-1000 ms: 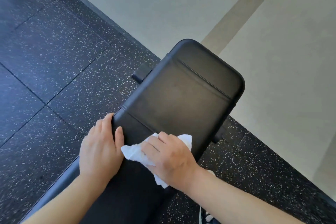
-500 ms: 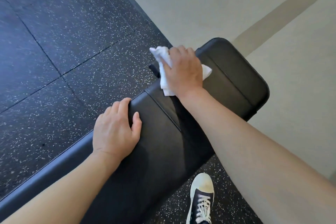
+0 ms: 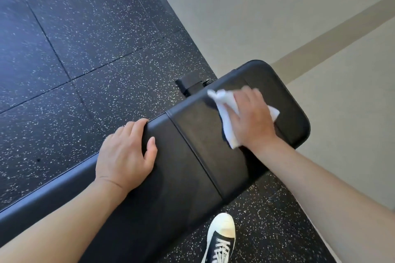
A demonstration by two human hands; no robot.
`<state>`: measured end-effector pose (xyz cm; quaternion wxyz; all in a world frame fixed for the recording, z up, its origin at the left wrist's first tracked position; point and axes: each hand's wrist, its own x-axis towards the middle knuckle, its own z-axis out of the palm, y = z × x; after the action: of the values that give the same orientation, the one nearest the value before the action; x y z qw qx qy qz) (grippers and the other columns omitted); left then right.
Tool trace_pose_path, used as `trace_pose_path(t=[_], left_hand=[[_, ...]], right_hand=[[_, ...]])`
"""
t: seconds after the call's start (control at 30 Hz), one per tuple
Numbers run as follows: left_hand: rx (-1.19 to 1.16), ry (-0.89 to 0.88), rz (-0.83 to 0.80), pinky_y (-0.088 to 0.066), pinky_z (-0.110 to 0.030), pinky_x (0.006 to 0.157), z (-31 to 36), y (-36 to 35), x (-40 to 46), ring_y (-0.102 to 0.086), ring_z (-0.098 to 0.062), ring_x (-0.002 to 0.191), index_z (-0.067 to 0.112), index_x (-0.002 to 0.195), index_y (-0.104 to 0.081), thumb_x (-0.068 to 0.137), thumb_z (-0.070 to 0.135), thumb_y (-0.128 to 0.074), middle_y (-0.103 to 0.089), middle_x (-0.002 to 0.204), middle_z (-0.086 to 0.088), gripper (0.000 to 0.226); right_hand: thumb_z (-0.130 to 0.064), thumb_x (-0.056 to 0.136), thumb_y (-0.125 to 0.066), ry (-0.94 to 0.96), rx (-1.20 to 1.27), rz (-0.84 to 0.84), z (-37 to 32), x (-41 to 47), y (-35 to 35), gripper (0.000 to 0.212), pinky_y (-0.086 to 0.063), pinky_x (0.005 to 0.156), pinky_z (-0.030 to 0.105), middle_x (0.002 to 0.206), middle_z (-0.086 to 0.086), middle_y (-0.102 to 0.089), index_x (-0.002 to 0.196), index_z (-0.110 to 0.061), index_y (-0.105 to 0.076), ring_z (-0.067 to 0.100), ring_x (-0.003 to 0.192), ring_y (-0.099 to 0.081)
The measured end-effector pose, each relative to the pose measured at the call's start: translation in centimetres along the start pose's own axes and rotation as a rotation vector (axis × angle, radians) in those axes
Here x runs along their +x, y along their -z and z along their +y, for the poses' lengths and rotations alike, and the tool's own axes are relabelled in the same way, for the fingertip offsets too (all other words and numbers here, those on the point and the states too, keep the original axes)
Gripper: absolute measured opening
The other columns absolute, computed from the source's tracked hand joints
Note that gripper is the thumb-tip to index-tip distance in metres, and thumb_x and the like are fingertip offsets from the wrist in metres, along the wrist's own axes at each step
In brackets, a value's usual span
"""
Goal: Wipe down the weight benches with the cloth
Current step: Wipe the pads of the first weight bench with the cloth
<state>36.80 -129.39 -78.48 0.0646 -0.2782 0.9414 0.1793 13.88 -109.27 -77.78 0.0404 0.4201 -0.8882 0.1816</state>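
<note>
A black padded weight bench (image 3: 192, 147) runs from the lower left to the upper right. Its rounded end pad lies near the beige floor. My right hand (image 3: 252, 121) presses a crumpled white cloth (image 3: 226, 113) flat on the end section of the pad, fingers spread over it. My left hand (image 3: 126, 156) rests on the bench's left edge, fingers curled over the side and thumb on top, holding nothing else.
Dark speckled rubber floor tiles (image 3: 74, 49) lie to the left and under the bench. Beige floor (image 3: 277, 17) with a tan stripe spreads at the upper right. A black bench foot (image 3: 190, 83) sticks out at the left. My dark sneaker (image 3: 222, 239) stands right of the bench.
My right hand with the cloth swept from near my left hand out to the bench's far left edge, then slid right toward the middle of the end pad. My left hand stayed put.
</note>
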Motion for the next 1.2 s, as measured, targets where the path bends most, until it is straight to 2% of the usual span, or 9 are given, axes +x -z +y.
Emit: trace_pose_path(t=[0.07, 0.13, 0.3, 0.43, 0.57, 0.67, 0.8, 0.97, 1.2], left_hand=[[-0.001, -0.001, 0.0, -0.053, -0.051, 0.084, 0.1, 0.1, 0.0, -0.065, -0.041, 0.1, 0.006, 0.136, -0.057, 0.096, 0.044, -0.037, -0.067, 0.114, -0.014, 0.059], [0.006, 0.003, 0.002, -0.053, -0.051, 0.083, 0.3, 0.2, -0.1, -0.065, -0.041, 0.1, 0.006, 0.137, -0.056, 0.096, 0.044, -0.036, -0.067, 0.114, -0.014, 0.059], [0.028, 0.003, 0.033, -0.052, -0.05, 0.081, 0.2, -0.2, -0.1, -0.065, -0.041, 0.099, 0.008, 0.136, -0.055, 0.096, 0.044, -0.037, -0.067, 0.115, -0.014, 0.056], [0.042, 0.008, 0.05, -0.052, -0.051, 0.081, 0.2, -0.3, 0.0, -0.065, -0.041, 0.098, 0.008, 0.137, -0.055, 0.097, 0.044, -0.037, -0.067, 0.116, -0.014, 0.057], [0.057, -0.002, 0.081, -0.048, -0.048, 0.08, 0.0, -0.5, -0.1, -0.065, -0.039, 0.095, 0.009, 0.135, -0.055, 0.096, 0.044, -0.038, -0.066, 0.111, -0.01, 0.054], [0.057, -0.019, 0.105, -0.042, -0.044, 0.082, -0.5, -0.9, -0.1, -0.064, -0.037, 0.095, 0.01, 0.135, -0.056, 0.096, 0.043, -0.04, -0.066, 0.11, -0.009, 0.053], [0.054, -0.026, 0.097, -0.041, -0.042, 0.084, -0.8, -1.2, -0.1, -0.065, -0.035, 0.098, 0.011, 0.135, -0.056, 0.097, 0.043, -0.04, -0.067, 0.112, -0.008, 0.053], [0.044, -0.01, 0.105, -0.047, -0.046, 0.083, -0.6, -1.2, -0.2, -0.065, -0.037, 0.101, 0.014, 0.136, -0.056, 0.096, 0.045, -0.039, -0.068, 0.116, -0.01, 0.053], [0.027, -0.018, 0.116, -0.053, -0.049, 0.079, -0.5, -1.1, -0.2, -0.067, -0.039, 0.098, 0.012, 0.136, -0.056, 0.096, 0.047, -0.037, -0.069, 0.114, -0.01, 0.056]], right_hand=[[-0.025, 0.097, -0.038, -0.156, -0.029, 0.015, -2.2, 4.3, -1.7, 0.031, -0.041, 0.078, 0.046, 0.097, 0.016, -0.059, 0.099, -0.004, -0.061, 0.033, 0.087, -0.049], [-0.035, 0.099, -0.036, -0.252, -0.054, -0.039, -5.1, 6.9, -3.6, 0.034, -0.039, 0.083, 0.04, 0.11, 0.009, -0.06, 0.109, -0.012, -0.059, 0.031, 0.1, -0.053], [-0.024, 0.091, -0.063, 0.026, 0.114, -0.048, -10.7, 2.6, -4.3, 0.012, -0.042, 0.07, 0.044, 0.093, 0.01, -0.06, 0.092, -0.012, -0.062, 0.032, 0.085, -0.054], [-0.017, 0.094, -0.064, 0.183, 0.187, -0.167, -4.9, -6.4, -0.2, 0.01, -0.045, 0.071, 0.044, 0.095, 0.008, -0.058, 0.099, -0.01, -0.067, 0.029, 0.079, -0.048], [-0.019, 0.103, -0.051, 0.077, 0.085, -0.132, 3.4, -9.9, 3.2, 0.019, -0.046, 0.07, 0.044, 0.093, 0.002, -0.054, 0.1, -0.011, -0.068, 0.024, 0.077, -0.041], [-0.014, 0.097, -0.048, 0.027, 0.014, -0.038, 4.2, -7.5, 2.5, 0.019, -0.045, 0.066, 0.046, 0.09, 0.005, -0.054, 0.093, -0.007, -0.066, 0.026, 0.075, -0.04], [-0.025, 0.098, -0.047, -0.12, -0.02, 0.052, 0.2, 0.0, -0.9, 0.025, -0.042, 0.068, 0.044, 0.091, 0.013, -0.058, 0.094, -0.006, -0.064, 0.032, 0.077, -0.048], [-0.026, 0.1, -0.05, -0.105, -0.118, -0.138, -6.1, 8.0, -4.9, 0.014, -0.03, 0.076, 0.035, 0.113, 0.003, -0.059, 0.108, -0.02, -0.059, 0.028, 0.104, -0.053], [-0.021, 0.099, -0.056, 0.07, 0.115, -0.017, -9.9, -6.8, -2.4, 0.012, -0.04, 0.064, 0.041, 0.088, 0.003, -0.058, 0.093, -0.015, -0.065, 0.026, 0.075, -0.045]])
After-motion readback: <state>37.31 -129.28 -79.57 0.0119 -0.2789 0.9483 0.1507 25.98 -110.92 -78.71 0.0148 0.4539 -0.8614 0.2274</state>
